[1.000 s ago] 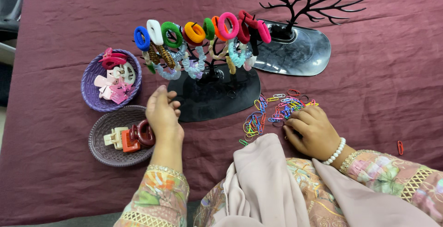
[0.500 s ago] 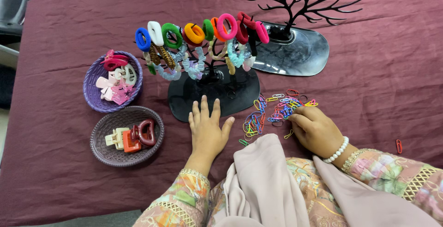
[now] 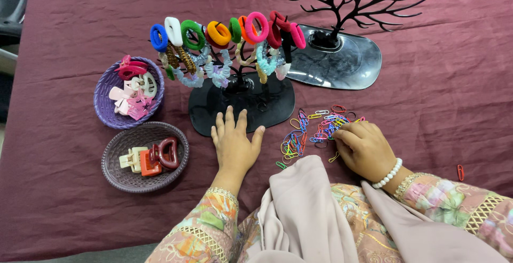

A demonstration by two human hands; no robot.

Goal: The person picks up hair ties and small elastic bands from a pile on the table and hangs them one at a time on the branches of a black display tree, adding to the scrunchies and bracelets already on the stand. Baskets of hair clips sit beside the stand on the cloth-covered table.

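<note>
While the left hand point(image 3: 234, 146) lies flat, fingers spread, on the black tree-shaped stand's glossy base point(image 3: 214, 108), the right hand's point(image 3: 365, 148) fingers curl onto scattered coloured paper clips point(image 3: 315, 132).

A maroon cloth point(image 3: 438, 97) covers the evenly lit table.

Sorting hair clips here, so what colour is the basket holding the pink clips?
The upper basket is purple; the head view shows it clearly.
</note>
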